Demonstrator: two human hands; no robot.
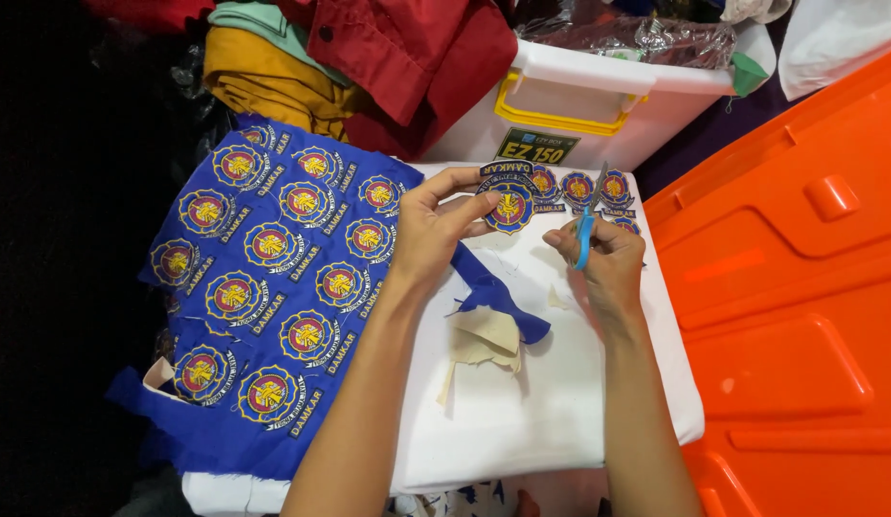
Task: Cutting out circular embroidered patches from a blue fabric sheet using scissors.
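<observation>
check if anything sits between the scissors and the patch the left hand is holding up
Nothing visible does. The left hand pinches the round blue patch, and the blue-handled scissors in the right hand sit just beside it over bare white cloth.

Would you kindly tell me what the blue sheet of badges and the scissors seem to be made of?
Blue sheet: woven cloth, matte, with frayed edges and folds; its badges look embroidered.
Scissors in the right hand: blue handles look like plastic, the thin grey blades probably metal.
</observation>
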